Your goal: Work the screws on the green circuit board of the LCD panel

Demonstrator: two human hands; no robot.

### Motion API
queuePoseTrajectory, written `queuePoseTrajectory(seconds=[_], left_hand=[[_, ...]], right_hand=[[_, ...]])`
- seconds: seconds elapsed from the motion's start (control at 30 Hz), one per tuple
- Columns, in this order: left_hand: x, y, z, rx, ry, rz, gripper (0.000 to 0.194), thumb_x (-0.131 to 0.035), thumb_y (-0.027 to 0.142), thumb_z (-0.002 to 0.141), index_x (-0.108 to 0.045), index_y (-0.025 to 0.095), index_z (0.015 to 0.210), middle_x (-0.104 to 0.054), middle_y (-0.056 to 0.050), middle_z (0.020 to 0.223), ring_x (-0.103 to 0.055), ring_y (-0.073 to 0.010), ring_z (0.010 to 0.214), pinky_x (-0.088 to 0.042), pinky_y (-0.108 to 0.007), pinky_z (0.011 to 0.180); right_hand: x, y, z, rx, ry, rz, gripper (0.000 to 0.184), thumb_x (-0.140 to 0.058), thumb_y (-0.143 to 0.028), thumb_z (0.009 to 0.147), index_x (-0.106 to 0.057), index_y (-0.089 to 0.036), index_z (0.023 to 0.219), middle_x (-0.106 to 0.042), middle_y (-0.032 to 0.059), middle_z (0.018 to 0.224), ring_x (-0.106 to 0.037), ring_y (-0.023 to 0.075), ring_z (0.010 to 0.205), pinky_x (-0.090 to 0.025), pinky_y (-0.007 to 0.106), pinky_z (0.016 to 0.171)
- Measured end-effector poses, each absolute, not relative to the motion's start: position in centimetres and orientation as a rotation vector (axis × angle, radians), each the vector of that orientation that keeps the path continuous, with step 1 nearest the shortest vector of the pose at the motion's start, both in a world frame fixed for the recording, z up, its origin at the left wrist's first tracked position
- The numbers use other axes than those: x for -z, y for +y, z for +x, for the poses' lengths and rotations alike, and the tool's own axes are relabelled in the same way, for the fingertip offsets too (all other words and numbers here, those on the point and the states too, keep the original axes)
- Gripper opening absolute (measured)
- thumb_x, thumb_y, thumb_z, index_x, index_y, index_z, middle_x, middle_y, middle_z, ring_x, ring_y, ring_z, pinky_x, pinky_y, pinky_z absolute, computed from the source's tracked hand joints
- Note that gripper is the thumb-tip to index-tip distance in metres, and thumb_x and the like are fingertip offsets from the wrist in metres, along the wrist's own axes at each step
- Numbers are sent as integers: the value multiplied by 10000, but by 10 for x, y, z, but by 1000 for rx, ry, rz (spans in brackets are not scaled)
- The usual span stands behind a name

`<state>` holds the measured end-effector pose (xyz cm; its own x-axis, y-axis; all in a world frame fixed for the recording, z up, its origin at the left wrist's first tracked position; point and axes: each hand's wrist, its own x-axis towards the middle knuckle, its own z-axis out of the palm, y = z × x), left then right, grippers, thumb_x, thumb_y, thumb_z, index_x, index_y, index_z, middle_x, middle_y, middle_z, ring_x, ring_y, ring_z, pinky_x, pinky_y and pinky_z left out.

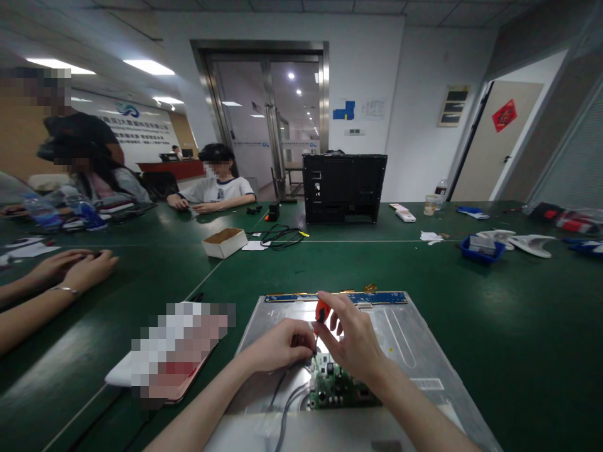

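A flat silver metal panel (400, 333) lies on the green table in front of me, with a blue strip board (377, 297) along its far edge and a green circuit board (336, 389) near me. My right hand (355, 342) is wrapped round an orange-handled screwdriver (321, 310), its shaft pointing down at the green board. My left hand (282, 344) is curled beside the shaft, fingertips pinched at the screwdriver's tip on the board. Grey cables (285, 408) run from the board towards me.
A phone-like device (162, 364) lies to my left. Another person's hands (70, 267) rest at the left table edge. A cardboard box (225, 242), black cable coil (281, 236), black monitor casing (343, 187), blue tray (480, 248) and seated people lie farther off.
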<state>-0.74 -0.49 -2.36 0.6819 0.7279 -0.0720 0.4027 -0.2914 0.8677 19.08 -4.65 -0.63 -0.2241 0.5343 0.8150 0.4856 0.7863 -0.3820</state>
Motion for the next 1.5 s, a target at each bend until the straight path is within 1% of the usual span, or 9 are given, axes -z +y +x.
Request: queuePoseTrajectory(seconds=[0.23,0.33,0.57,0.7,0.93,1.13,1.23,1.3,1.5], left_hand=[[23,-5,-7,-411,852,1917,89,-645,176,725,-687,159,801,-666,-2,770,-590,-183,748,-458,-258,696],[19,-5,-6,-406,866,1934,95,-644,174,721,-692,162,802,-661,-2,766,-580,-182,745,-450,-258,696],[19,-5,-5,-405,891,1914,90,-641,190,698,-672,159,776,-623,10,713,-551,-172,690,-420,-254,648],[19,-5,-5,-423,883,1884,98,-641,205,688,-672,159,769,-626,6,719,-560,-175,698,-430,-259,658],[15,-6,-5,-420,856,1902,87,-643,197,692,-681,164,763,-647,-5,750,-568,-184,731,-435,-258,675],[19,-7,-5,-420,891,1892,78,-635,182,692,-666,163,761,-613,14,699,-544,-164,669,-420,-249,638],[21,-6,-5,-429,868,1876,83,-640,189,696,-669,158,767,-627,3,725,-562,-173,692,-435,-257,653],[22,-5,-6,-428,855,1880,94,-642,191,702,-678,156,782,-639,-5,749,-571,-179,712,-446,-263,671],[20,-5,-6,-416,843,1900,94,-638,181,705,-678,159,786,-644,-2,749,-567,-180,720,-454,-261,691]], right_hand=[[3,-49,190,-102,-1859,-703,511,-477,-149,942,-371,-233,1435,-667,73,1017,-613,132,621,-490,235,478],[4,-49,190,-96,-1843,-707,525,-477,-141,930,-363,-226,1435,-668,64,976,-615,138,619,-486,236,475],[4,-47,190,-22,-1833,-748,415,-500,-206,966,-415,-238,1371,-628,30,903,-555,134,560,-470,247,462],[1,-48,192,11,-1851,-776,374,-513,-240,977,-451,-231,1345,-627,29,888,-545,138,556,-468,255,467],[1,-49,192,-79,-1868,-753,514,-472,-178,944,-374,-216,1447,-658,58,963,-608,142,611,-487,252,499],[5,-46,192,3,-1853,-791,414,-505,-239,981,-414,-241,1385,-632,7,857,-522,126,536,-440,244,478],[5,-46,192,-11,-1867,-784,377,-503,-256,993,-426,-250,1362,-627,-2,839,-521,128,543,-439,242,485],[4,-46,192,-52,-1869,-774,397,-504,-245,985,-417,-246,1372,-634,6,858,-540,132,560,-449,243,488],[2,-49,192,-107,-1870,-740,569,-484,-177,932,-336,-232,1478,-662,43,944,-608,149,635,-491,254,507]])
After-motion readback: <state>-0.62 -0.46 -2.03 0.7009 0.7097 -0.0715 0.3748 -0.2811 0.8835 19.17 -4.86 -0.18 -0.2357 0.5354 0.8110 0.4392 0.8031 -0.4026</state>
